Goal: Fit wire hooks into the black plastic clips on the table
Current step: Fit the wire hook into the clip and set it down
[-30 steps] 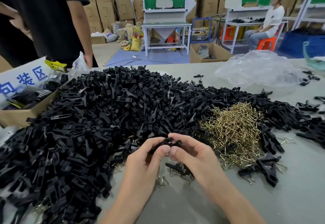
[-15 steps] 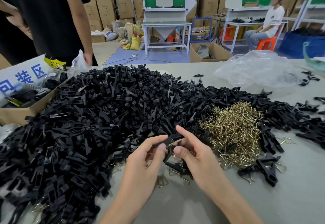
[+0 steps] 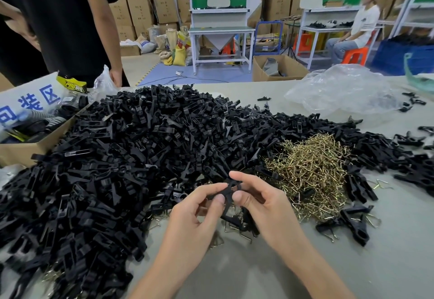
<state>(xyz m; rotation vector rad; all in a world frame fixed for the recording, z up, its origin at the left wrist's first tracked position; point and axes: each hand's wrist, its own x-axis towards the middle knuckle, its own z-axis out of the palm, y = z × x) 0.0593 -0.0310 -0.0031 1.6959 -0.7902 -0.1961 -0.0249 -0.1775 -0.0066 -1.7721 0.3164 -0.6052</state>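
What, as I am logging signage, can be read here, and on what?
"装区" in blue, after a character cut off at the edge: white sign on the cardboard box at left.
"PRO", the rest blurred: yellow and black packet behind the sign.
Labels on the stacked cartons behind: too small to read.
Print on the seated person's white shirt: blurred.

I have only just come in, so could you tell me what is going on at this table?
A person is pinching one black clip between the left hand and right hand, above the table. A big heap of loose clips lies to the left, a pile of brass-coloured wire hooks to the right.
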